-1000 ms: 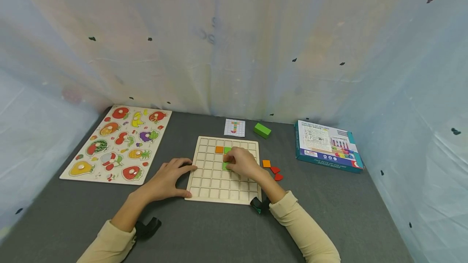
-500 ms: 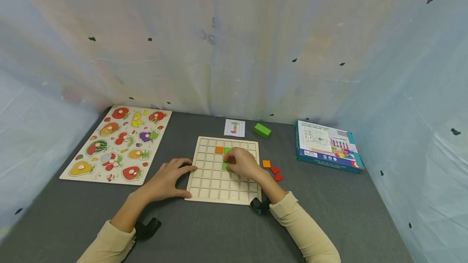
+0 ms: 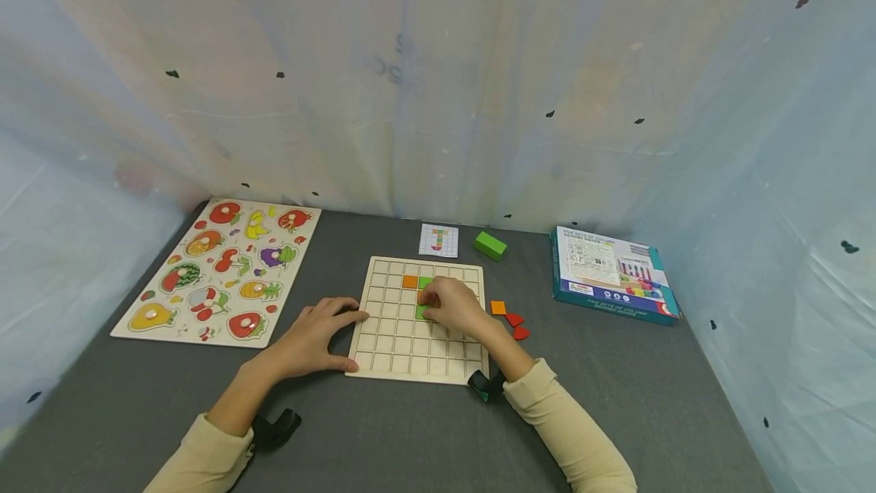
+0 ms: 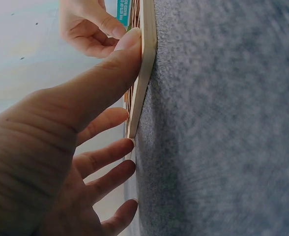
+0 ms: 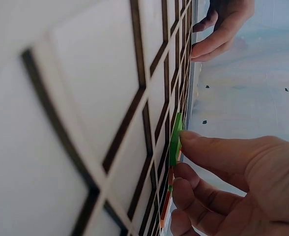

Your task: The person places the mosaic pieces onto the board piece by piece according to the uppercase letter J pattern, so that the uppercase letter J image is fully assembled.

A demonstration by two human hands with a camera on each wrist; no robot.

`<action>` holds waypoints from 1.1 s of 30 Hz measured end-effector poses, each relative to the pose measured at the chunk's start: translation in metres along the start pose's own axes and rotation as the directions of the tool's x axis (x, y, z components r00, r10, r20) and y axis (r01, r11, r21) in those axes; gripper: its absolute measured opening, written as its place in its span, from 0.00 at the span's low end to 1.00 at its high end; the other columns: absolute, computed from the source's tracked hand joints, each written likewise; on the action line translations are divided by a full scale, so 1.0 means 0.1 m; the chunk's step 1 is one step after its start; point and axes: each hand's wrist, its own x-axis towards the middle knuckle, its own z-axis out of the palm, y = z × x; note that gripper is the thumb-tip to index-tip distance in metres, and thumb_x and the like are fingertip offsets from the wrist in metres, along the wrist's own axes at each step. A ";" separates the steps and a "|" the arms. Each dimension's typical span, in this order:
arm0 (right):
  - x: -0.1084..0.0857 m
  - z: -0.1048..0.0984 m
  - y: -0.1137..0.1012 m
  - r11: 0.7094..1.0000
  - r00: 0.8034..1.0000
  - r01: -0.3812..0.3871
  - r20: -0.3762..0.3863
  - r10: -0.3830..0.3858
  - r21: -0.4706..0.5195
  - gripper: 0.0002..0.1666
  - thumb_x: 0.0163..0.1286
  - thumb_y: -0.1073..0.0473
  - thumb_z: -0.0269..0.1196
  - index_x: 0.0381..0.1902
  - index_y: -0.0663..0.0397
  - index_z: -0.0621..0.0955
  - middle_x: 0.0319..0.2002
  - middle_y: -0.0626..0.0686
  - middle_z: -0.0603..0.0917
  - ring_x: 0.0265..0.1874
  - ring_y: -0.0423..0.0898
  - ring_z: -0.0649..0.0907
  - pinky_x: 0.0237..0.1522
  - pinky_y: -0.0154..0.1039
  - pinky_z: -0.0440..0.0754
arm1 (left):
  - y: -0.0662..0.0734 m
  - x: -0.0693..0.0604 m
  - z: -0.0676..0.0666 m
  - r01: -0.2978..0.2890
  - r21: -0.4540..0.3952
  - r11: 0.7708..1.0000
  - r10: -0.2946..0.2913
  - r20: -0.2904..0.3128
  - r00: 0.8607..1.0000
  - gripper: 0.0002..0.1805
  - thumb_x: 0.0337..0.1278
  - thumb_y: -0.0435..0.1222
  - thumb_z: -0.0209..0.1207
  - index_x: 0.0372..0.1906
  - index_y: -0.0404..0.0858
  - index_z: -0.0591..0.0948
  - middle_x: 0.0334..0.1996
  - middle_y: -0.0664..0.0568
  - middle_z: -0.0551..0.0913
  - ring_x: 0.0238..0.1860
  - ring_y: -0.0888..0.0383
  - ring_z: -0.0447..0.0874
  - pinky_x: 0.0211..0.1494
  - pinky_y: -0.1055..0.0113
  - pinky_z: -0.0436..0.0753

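A wooden grid board lies flat on the dark table. My left hand rests at its left edge, fingers spread; in the left wrist view the thumb presses on the rim. Over the upper middle of the grid, my right hand pinches a green square tile that sits in or against a cell. An orange tile and another green tile lie side by side in the grid above. Part of another orange tile shows beside the fingers, which hide nearby cells.
Right of the board lie an orange square and two red pieces. Behind it are a pattern card and a green block. A fruit puzzle lies left, a blue-green box right. Plastic sheeting hangs behind.
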 end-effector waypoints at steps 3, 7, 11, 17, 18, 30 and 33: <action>0.00 0.00 -0.01 1.000 1.000 -0.003 0.001 0.003 0.000 0.08 0.60 0.66 0.73 0.38 0.58 0.87 0.35 0.52 0.83 0.33 0.46 0.80 0.38 0.39 0.77 | 0.00 0.00 0.00 0.003 0.001 1.000 -0.003 0.000 1.000 0.45 0.39 0.59 0.75 0.66 0.44 0.77 0.64 0.44 0.71 0.65 0.43 0.66 0.59 0.36 0.65; 0.00 0.00 -0.01 1.000 1.000 -0.002 0.001 0.002 0.001 0.07 0.60 0.66 0.73 0.38 0.58 0.87 0.34 0.52 0.83 0.33 0.45 0.80 0.37 0.39 0.77 | -0.01 -0.01 0.00 0.003 0.001 1.000 -0.003 0.000 1.000 0.46 0.39 0.59 0.75 0.66 0.44 0.77 0.64 0.44 0.71 0.65 0.43 0.66 0.59 0.37 0.65; 0.02 0.01 0.00 1.000 1.000 0.002 0.000 -0.002 0.002 0.07 0.60 0.66 0.72 0.37 0.58 0.87 0.34 0.52 0.83 0.32 0.44 0.80 0.37 0.40 0.77 | -0.01 -0.01 0.00 0.006 -0.002 1.000 -0.006 0.001 1.000 0.46 0.39 0.60 0.74 0.66 0.44 0.77 0.65 0.44 0.71 0.66 0.43 0.66 0.59 0.37 0.65; -0.10 -0.11 0.09 0.997 0.998 0.026 -0.056 -0.022 0.079 0.05 0.64 0.67 0.69 0.38 0.60 0.86 0.34 0.52 0.82 0.31 0.44 0.77 0.34 0.38 0.75 | 0.00 -0.01 0.00 -0.019 -0.014 1.000 0.018 -0.021 1.000 0.45 0.39 0.60 0.74 0.65 0.43 0.78 0.64 0.43 0.71 0.65 0.42 0.66 0.59 0.35 0.64; -0.15 -0.16 0.12 0.994 0.997 0.031 -0.076 -0.023 0.106 0.06 0.64 0.67 0.68 0.39 0.61 0.86 0.34 0.54 0.82 0.31 0.45 0.78 0.35 0.38 0.76 | -0.01 -0.01 0.01 -0.026 -0.010 1.000 0.026 -0.024 0.999 0.45 0.40 0.60 0.74 0.65 0.43 0.78 0.64 0.43 0.71 0.64 0.42 0.66 0.58 0.35 0.64; -0.72 -0.53 0.82 0.967 0.956 -0.177 -0.203 0.213 0.181 0.11 0.63 0.69 0.69 0.44 0.64 0.85 0.38 0.55 0.82 0.36 0.50 0.77 0.40 0.44 0.75 | 0.02 -0.01 -0.03 -0.013 -0.006 1.000 0.013 -0.016 1.000 0.45 0.40 0.60 0.73 0.65 0.43 0.78 0.64 0.43 0.71 0.65 0.42 0.67 0.58 0.35 0.65; -0.78 -0.52 0.91 0.960 0.953 -0.214 -0.175 0.246 0.182 0.13 0.63 0.68 0.70 0.47 0.63 0.85 0.42 0.57 0.82 0.41 0.53 0.76 0.45 0.47 0.74 | 0.03 -0.01 -0.02 -0.017 -0.008 1.000 0.017 -0.016 1.000 0.45 0.40 0.60 0.74 0.65 0.42 0.78 0.64 0.42 0.72 0.65 0.41 0.66 0.58 0.35 0.65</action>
